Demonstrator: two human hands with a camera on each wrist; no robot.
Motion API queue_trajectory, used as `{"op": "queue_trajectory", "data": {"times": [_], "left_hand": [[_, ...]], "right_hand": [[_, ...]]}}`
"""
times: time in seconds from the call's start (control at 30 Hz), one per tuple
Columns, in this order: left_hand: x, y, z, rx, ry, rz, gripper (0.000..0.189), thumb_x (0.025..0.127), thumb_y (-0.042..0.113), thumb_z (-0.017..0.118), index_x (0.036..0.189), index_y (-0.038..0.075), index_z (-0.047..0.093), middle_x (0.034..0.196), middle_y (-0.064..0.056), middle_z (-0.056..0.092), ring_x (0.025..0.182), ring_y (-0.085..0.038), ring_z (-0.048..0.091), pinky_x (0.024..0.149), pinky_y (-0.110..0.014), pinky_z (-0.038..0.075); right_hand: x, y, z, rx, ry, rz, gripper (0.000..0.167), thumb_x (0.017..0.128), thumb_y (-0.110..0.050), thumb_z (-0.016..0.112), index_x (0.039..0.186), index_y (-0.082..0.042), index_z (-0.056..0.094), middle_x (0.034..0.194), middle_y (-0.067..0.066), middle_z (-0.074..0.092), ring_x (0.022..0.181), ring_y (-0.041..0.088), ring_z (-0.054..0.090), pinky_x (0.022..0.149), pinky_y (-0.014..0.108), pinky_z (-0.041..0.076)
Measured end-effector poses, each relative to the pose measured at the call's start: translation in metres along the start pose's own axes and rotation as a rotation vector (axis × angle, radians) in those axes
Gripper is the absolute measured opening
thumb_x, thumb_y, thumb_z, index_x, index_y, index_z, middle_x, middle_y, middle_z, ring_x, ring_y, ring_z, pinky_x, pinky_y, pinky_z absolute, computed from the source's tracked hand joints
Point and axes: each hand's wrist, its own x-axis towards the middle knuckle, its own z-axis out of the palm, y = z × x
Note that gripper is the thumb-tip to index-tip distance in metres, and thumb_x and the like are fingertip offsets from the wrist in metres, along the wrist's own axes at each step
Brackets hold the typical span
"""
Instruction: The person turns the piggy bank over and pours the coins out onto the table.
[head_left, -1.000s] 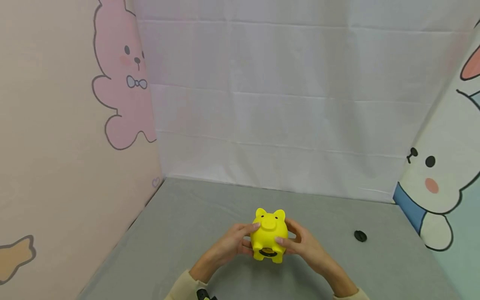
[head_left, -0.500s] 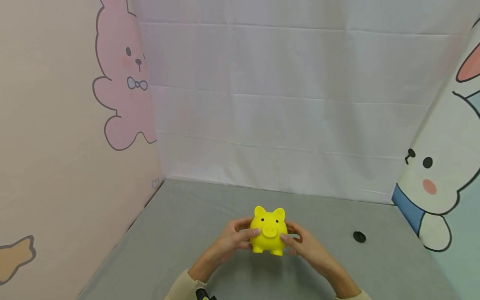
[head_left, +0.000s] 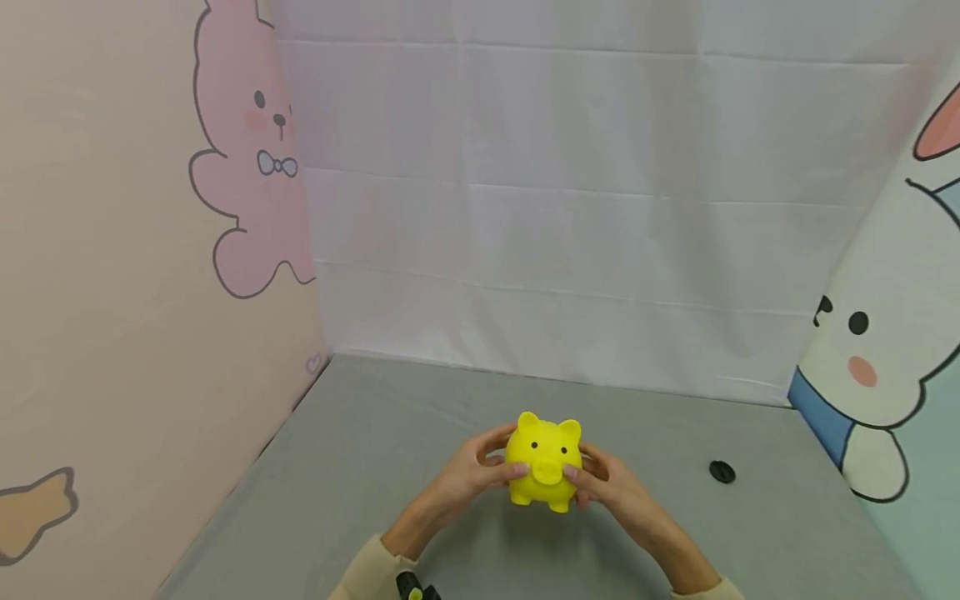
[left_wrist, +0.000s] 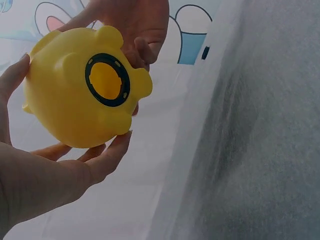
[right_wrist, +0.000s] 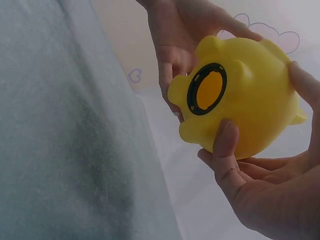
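A yellow piggy bank [head_left: 546, 454] is held up off the table between both hands, its snout toward the head camera. My left hand [head_left: 467, 475] grips its left side, thumb beside the snout. On the other side my right hand [head_left: 617, 487] holds it, thumb on the front. Both wrist views show the underside, where a black ring [left_wrist: 125, 85] surrounds an open round hole. Through that hole the yellow inside of the piggy bank [right_wrist: 260, 95] is visible. A small black round cap [head_left: 722, 472] lies on the table to the right, apart from the hands.
The grey cloth-covered table [head_left: 405, 408] spreads beneath the hands. A white curtain [head_left: 555, 208] hangs behind it. Walls with cartoon animals stand at the left [head_left: 135, 333] and right sides.
The piggy bank has tipped so its underside no longer faces the head camera and its face shows more. Both hands tilted with it, keeping their hold. The black cap stayed put.
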Motion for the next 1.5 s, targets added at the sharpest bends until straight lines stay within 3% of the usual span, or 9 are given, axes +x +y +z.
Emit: {"op": "queue_trajectory", "data": {"times": [0.2,0.4,0.73,0.97,1.1,1.5], "left_hand": [[0.002,0.006,-0.003,0.142,-0.016,-0.022,0.077,0.094,0.048,0.077,0.158,0.018,0.047,0.154,-0.011,0.055,0.124,-0.024,0.067,0.105,-0.044,0.059],[0.003,0.009,-0.008,0.258,-0.032,-0.028,0.077,0.092,0.051,0.079,0.154,0.016,0.051,0.150,-0.005,0.061,0.124,-0.023,0.067,0.107,-0.048,0.058],[0.006,0.004,-0.011,0.193,-0.056,0.022,0.079,0.088,0.040,0.086,0.155,0.015,0.051,0.151,-0.007,0.061,0.121,-0.023,0.071,0.100,-0.037,0.063],[0.009,0.000,-0.011,0.235,-0.069,0.061,0.084,0.085,0.033,0.090,0.157,0.022,0.048,0.160,-0.004,0.052,0.137,-0.030,0.062,0.111,-0.049,0.057],[0.010,-0.001,-0.010,0.289,-0.069,0.110,0.089,0.084,0.033,0.091,0.159,0.022,0.045,0.164,-0.005,0.047,0.145,-0.035,0.055,0.120,-0.055,0.048],[0.013,-0.006,-0.009,0.373,-0.057,0.185,0.101,0.079,0.026,0.095,0.162,0.024,0.036,0.168,-0.004,0.040,0.153,-0.029,0.047,0.126,-0.045,0.042]], "right_hand": [[-0.002,-0.004,0.004,0.004,0.045,-0.015,0.080,0.102,-0.035,0.069,0.163,-0.002,0.029,0.159,0.031,0.046,0.115,0.026,0.067,0.091,0.035,0.061],[0.000,-0.002,0.006,0.027,0.078,0.001,0.085,0.099,-0.035,0.074,0.165,-0.008,0.027,0.165,0.031,0.036,0.122,0.030,0.070,0.094,0.044,0.064],[-0.001,0.003,-0.004,-0.009,-0.026,-0.077,0.088,0.097,-0.026,0.076,0.166,-0.008,0.024,0.165,0.032,0.034,0.126,0.032,0.068,0.098,0.042,0.064],[-0.002,0.006,-0.010,-0.037,-0.084,-0.129,0.096,0.093,-0.021,0.082,0.167,-0.007,0.020,0.171,0.032,0.021,0.113,0.028,0.072,0.092,0.033,0.064],[-0.002,0.009,-0.012,-0.074,-0.067,-0.162,0.101,0.090,-0.020,0.086,0.167,-0.010,0.021,0.173,0.030,0.016,0.112,0.026,0.072,0.089,0.028,0.065],[-0.002,0.014,-0.012,-0.180,0.010,-0.243,0.107,0.084,-0.020,0.090,0.167,-0.013,0.024,0.174,0.026,0.017,0.112,0.026,0.068,0.090,0.036,0.065]]}}
